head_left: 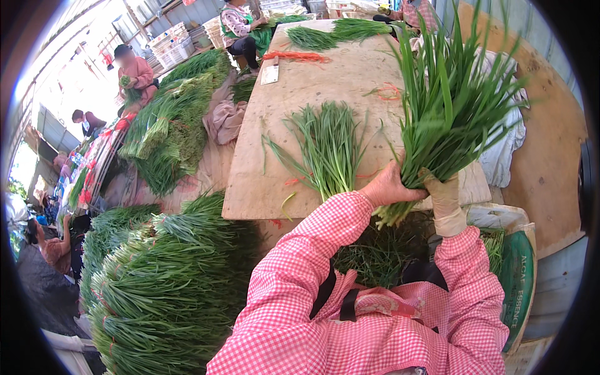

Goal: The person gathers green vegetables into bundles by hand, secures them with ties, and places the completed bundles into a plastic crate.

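Upright above the table's near right edge, a big bunch of garlic chives (447,112) spreads its long green leaves upward. My left hand (392,187) is closed around its pale lower stems. On the other side of the stems my right hand (442,195), in a pale glove, is also closed on the bunch. Cut stem ends stick out below my hands. A smaller heap of chives (331,147) lies on the wooden table (262,181), just left of my left hand. Some red ties (295,181) lie by that heap.
Bundled chives (169,281) are stacked high at my left, with another long pile (181,119) beyond. Red strips (297,56) and a white card (270,74) lie farther up the table. A green-and-white sack (517,281) stands at my right. Co-workers (136,72) sit around.
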Action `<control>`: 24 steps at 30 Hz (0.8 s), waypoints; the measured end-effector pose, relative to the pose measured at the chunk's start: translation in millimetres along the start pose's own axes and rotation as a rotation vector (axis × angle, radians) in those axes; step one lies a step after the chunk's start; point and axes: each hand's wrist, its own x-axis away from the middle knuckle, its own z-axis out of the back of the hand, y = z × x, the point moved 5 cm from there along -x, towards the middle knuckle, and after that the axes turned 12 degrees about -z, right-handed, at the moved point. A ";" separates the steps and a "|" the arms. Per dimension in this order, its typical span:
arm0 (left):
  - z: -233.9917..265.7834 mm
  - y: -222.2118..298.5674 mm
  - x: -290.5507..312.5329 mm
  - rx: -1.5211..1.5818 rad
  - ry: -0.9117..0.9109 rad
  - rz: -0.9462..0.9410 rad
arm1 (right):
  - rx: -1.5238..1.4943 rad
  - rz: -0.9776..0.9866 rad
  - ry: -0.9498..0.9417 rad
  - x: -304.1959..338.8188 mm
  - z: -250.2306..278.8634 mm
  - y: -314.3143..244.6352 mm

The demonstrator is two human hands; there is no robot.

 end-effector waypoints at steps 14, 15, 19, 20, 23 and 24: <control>6.0 -20.6 24.9 0.131 0.083 0.183 | -0.025 -0.394 -0.152 0.1 -26.3 0.4; 3.6 -19.5 33.6 0.177 0.115 0.208 | -0.055 -0.393 -0.147 7.1 -28.8 4.1; -14.7 -37.1 78.7 0.669 0.290 0.388 | -0.021 -0.438 -0.110 28.1 -35.8 41.7; -18.4 -37.7 88.8 0.767 0.321 0.450 | 0.034 -0.427 -0.100 31.8 -37.2 46.8; -26.4 -54.7 111.6 0.942 0.357 0.586 | 0.432 -0.303 -0.119 34.9 -33.4 61.9; -28.1 -54.7 115.6 0.989 0.371 0.607 | 0.590 -0.256 -0.132 33.0 -30.5 67.0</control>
